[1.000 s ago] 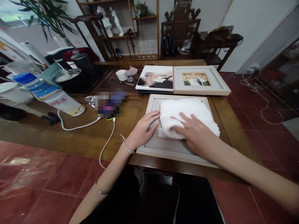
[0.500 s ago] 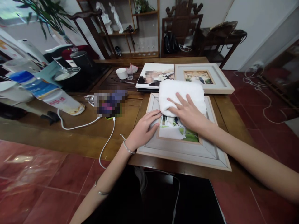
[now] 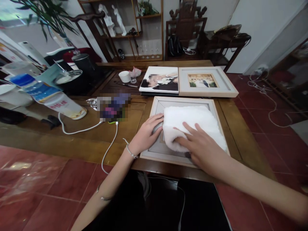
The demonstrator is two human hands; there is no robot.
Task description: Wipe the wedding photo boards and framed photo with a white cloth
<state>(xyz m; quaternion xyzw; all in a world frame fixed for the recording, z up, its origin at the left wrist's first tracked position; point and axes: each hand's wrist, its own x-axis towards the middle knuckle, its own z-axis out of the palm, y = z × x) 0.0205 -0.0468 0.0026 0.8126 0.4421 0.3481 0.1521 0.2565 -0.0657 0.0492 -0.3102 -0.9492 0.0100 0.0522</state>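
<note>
A picture frame (image 3: pixel 157 104) with a pale wood edge lies flat on the wooden table in front of me. Folded white towel (image 3: pixel 190 117) covers most of its middle, hiding the picture beneath. My right hand (image 3: pixel 204 147) presses on the towel and grips its near fold, some fingers spread on top and others tucked into the fold. On the frame's left side rests my left hand (image 3: pixel 149 133), its fingers stretched out flat and their tips at the towel's left edge.
Behind the frame lie a photo panel (image 3: pixel 166 80) and a second framed picture (image 3: pixel 228 81). To the left are a blue-capped bottle (image 3: pixel 55 99), white charging cables (image 3: pixel 115 134), a white cup (image 3: pixel 124 76) and a dark pot (image 3: pixel 84 65).
My right hand has slid the towel toward me, from the frame's far part over its middle and lower right. The picture that showed below the towel is now covered. My left hand stays put.
</note>
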